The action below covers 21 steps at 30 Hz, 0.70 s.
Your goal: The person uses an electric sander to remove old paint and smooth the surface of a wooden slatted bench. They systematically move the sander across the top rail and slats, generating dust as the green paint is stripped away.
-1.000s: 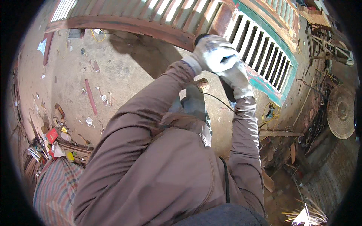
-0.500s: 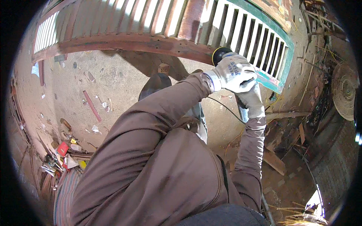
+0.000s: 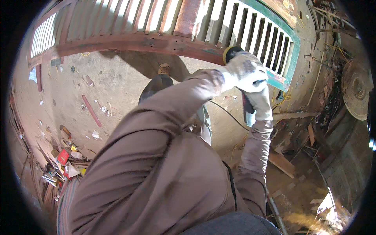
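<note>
Both hands wear pale gloves and close together round a corded handheld sander (image 3: 232, 53). Its round black-and-yellow head shows just beyond my left hand (image 3: 246, 71), which wraps the front of the tool. Further back, my right hand (image 3: 261, 103) grips the body, mostly hidden by the gloves. The sander's head meets the near rail of a long slatted wooden shutter (image 3: 137, 42). At the shutter's right end the frame is green; the rail to the left is bare reddish-brown wood. A dark cord (image 3: 229, 112) trails from the tool.
Under the shutter, my foot (image 3: 164, 69) stands on a concrete floor strewn with scraps and a reddish wood strip (image 3: 91, 111). Clutter with a red packet (image 3: 62, 157) lies at the left. To the right are a round woven tray (image 3: 357, 89), yellow wire and loose boards (image 3: 281, 163).
The shutter and floor have shifted slightly left and up in view. Both hands still hold the sander at the rail, now nearer the green part; the left glove is more blurred.
</note>
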Each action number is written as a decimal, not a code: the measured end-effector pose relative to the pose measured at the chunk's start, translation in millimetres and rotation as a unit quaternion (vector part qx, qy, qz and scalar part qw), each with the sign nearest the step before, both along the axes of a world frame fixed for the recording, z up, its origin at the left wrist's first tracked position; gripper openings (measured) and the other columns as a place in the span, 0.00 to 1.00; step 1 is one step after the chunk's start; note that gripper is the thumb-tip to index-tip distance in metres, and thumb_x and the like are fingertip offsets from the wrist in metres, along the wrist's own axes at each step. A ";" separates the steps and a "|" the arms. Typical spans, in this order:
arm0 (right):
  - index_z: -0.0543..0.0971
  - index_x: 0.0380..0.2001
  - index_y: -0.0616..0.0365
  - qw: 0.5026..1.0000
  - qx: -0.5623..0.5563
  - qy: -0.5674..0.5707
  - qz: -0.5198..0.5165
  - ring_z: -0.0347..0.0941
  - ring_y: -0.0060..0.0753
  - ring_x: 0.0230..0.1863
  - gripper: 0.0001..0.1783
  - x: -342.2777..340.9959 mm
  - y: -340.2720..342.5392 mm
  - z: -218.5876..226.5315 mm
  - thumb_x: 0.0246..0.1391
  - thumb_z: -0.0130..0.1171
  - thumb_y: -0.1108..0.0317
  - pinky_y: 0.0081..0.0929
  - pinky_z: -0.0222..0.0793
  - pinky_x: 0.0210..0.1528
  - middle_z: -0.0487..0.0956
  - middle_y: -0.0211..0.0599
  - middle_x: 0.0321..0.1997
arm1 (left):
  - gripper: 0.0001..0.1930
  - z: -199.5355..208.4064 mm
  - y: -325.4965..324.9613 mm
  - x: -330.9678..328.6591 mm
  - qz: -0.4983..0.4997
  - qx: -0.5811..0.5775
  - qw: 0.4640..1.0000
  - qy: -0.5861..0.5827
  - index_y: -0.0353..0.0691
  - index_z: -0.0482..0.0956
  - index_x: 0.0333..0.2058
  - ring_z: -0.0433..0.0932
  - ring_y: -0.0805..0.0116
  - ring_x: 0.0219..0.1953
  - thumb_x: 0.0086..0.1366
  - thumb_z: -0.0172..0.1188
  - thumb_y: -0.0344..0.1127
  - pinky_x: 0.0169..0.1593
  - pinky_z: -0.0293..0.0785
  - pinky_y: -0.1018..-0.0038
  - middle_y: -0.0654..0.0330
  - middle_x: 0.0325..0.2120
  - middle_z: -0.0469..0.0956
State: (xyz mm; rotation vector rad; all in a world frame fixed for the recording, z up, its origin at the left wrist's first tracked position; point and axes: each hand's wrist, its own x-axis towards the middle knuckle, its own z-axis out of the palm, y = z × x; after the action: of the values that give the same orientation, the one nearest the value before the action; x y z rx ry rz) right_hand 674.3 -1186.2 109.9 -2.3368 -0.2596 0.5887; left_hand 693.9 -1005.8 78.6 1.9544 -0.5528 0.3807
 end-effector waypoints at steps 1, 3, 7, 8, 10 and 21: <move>0.84 0.49 0.61 0.999 -0.032 0.011 0.034 0.85 0.36 0.43 0.27 1.5 24.7 7.4 0.48 0.81 0.59 0.33 0.79 0.46 0.87 0.43 0.45 | 0.05 5.6 20.1 -7.7 0.034 0.005 0.999 -0.002 0.52 0.88 0.31 0.86 0.61 0.36 0.57 0.68 0.42 0.43 0.82 0.62 0.65 0.33 0.87; 0.82 0.52 0.62 0.993 -0.053 0.000 0.106 0.83 0.44 0.49 0.30 4.1 62.9 13.4 0.48 0.80 0.60 0.36 0.78 0.52 0.85 0.47 0.49 | 0.07 3.7 54.3 -23.9 0.093 -0.005 0.995 -0.042 0.51 0.89 0.35 0.86 0.62 0.35 0.58 0.68 0.40 0.41 0.82 0.65 0.65 0.35 0.88; 0.80 0.53 0.61 0.991 -0.064 0.027 0.118 0.82 0.41 0.51 0.30 -0.6 75.4 13.2 0.48 0.79 0.62 0.36 0.77 0.54 0.84 0.45 0.51 | 0.07 4.3 67.9 -35.4 0.132 -0.023 0.990 -0.050 0.51 0.88 0.31 0.86 0.61 0.33 0.55 0.69 0.42 0.40 0.81 0.63 0.64 0.32 0.87; 0.80 0.53 0.61 0.992 -0.049 0.062 0.102 0.82 0.39 0.51 0.31 2.3 69.5 18.9 0.48 0.79 0.62 0.35 0.77 0.54 0.84 0.43 0.51 | 0.07 9.2 60.5 -32.2 0.122 -0.029 0.991 -0.042 0.50 0.88 0.31 0.85 0.60 0.33 0.55 0.69 0.42 0.40 0.81 0.62 0.64 0.32 0.87; 0.80 0.53 0.62 0.995 0.003 0.070 0.072 0.80 0.32 0.49 0.30 3.2 40.3 15.5 0.48 0.80 0.65 0.34 0.77 0.52 0.84 0.39 0.50 | 0.07 3.5 34.2 -24.1 0.124 -0.076 0.987 -0.074 0.51 0.86 0.29 0.85 0.59 0.33 0.52 0.69 0.43 0.40 0.81 0.61 0.64 0.30 0.86; 0.85 0.45 0.59 0.977 -0.058 -0.095 0.183 0.85 0.49 0.43 0.23 -6.0 137.9 16.0 0.53 0.73 0.54 0.41 0.81 0.45 0.87 0.46 0.43 | 0.08 13.7 124.2 -46.3 0.146 -0.012 0.988 -0.049 0.47 0.90 0.35 0.87 0.58 0.36 0.54 0.69 0.34 0.42 0.83 0.62 0.59 0.35 0.88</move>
State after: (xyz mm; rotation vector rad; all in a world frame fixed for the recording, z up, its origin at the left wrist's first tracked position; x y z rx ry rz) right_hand 668.3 -1048.3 125.9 -2.4785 -0.7743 0.5647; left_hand 647.6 -881.6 92.3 2.0059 -0.3206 0.6665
